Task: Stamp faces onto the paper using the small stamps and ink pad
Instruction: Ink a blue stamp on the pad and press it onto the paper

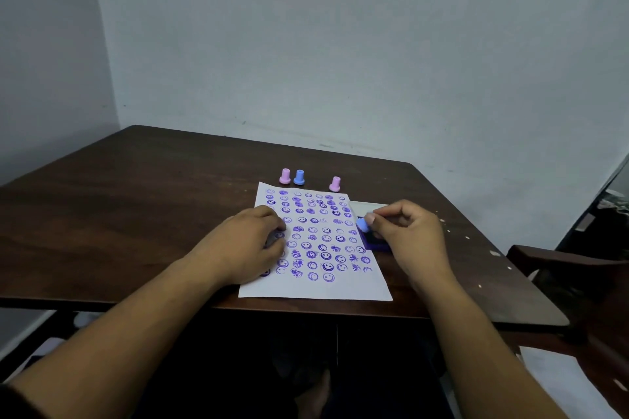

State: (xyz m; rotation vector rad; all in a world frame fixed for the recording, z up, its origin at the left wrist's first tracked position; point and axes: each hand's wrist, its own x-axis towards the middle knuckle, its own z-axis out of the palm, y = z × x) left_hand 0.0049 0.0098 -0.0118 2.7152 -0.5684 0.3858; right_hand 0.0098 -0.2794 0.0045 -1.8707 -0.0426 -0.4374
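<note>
A dark wooden table (143, 201) fills the middle of the frame, set against a pale wall. At its centre lies a white paper (315, 287) covered with rows of purple stamped faces. The left hand (245, 241) rests palm down on the paper's left side, fingers loosely bent and grasping nothing. Right of the paper, the right hand (408, 231) pinches a blue stamp (362, 224), tilted over the purple ink pad (376, 241). Above the paper stand a pink stamp (285, 176), a second blue stamp (299, 177) and another pink stamp (335, 183).
</note>
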